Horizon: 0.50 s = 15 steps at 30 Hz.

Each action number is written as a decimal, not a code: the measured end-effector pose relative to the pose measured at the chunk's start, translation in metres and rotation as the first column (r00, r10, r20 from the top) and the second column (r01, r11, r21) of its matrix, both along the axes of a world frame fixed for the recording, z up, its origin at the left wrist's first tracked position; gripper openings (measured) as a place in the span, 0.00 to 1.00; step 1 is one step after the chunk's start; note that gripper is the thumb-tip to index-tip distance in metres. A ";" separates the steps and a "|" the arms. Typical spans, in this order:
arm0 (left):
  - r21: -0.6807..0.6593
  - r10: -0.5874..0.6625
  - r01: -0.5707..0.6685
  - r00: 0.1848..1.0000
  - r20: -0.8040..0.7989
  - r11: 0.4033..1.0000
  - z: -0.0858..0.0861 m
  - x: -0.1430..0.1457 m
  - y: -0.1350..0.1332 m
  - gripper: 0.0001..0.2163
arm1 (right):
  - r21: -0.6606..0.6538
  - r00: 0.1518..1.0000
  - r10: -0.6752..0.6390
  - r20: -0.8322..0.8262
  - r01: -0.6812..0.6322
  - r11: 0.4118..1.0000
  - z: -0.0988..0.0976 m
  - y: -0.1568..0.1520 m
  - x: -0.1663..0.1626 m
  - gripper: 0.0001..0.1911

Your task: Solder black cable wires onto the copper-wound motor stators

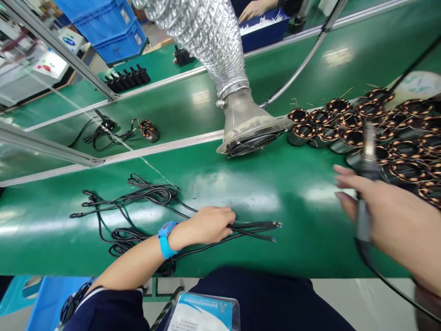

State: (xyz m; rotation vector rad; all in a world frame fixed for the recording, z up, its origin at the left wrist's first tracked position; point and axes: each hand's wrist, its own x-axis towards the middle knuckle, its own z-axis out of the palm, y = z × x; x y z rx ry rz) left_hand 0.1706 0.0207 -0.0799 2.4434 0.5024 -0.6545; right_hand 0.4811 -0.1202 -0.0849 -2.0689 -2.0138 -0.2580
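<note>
My left hand (206,224), with a blue wristband, is closed on a bundle of black wires (148,202) lying on the green bench (299,207); the wire ends (272,226) stick out to the right of my fingers. My right hand (389,216) is blurred and wrapped round a grey pen-shaped tool (367,184) with a black cord hanging from it. It hovers just in front of a group of several copper-wound stator coils (379,133) at the right.
A silver flexible duct ending in a fan hood (248,133) rests on the bench centre. One wired coil (149,130) lies on the belt behind. Black parts (127,78), blue crates (106,27) and another person's hand (255,9) lie at the back.
</note>
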 end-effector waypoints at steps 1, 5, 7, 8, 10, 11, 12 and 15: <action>-0.030 0.023 -0.022 1.000 0.009 0.999 0.000 -0.001 -0.001 0.05 | 0.001 0.997 0.062 0.036 -0.062 0.998 -0.002 0.020 -0.004 0.18; -0.001 0.235 -0.235 0.971 0.049 0.972 -0.004 0.000 0.000 0.06 | -0.151 0.991 -0.044 0.123 0.063 0.986 -0.008 0.085 -0.011 0.20; 0.061 0.267 -0.270 0.962 0.064 0.961 -0.009 0.004 0.001 0.07 | -0.177 0.987 -0.077 0.141 0.102 0.979 -0.009 0.105 -0.009 0.22; 0.082 0.250 -0.255 0.966 0.069 0.963 -0.011 0.006 0.001 0.08 | -0.185 0.985 -0.089 0.151 0.116 0.976 -0.009 0.113 -0.007 0.22; 0.089 0.218 -0.226 0.972 0.090 0.970 -0.014 0.008 0.001 0.11 | -0.198 0.980 -0.106 0.167 0.139 0.970 -0.008 0.123 -0.003 0.23; 0.073 0.226 -0.235 0.967 0.117 0.969 -0.015 0.009 0.001 0.13 | -0.199 0.978 -0.115 0.172 0.149 0.969 -0.006 0.125 -0.002 0.23; 0.045 0.252 -0.262 0.955 0.154 0.964 -0.015 0.009 0.003 0.15 | -0.196 0.977 -0.125 0.174 0.159 0.968 -0.005 0.126 -0.001 0.23; -0.083 0.369 -0.360 0.892 0.260 0.929 -0.012 0.006 0.008 0.18 | -0.185 0.980 -0.132 0.151 0.159 0.970 0.000 0.119 -0.008 0.20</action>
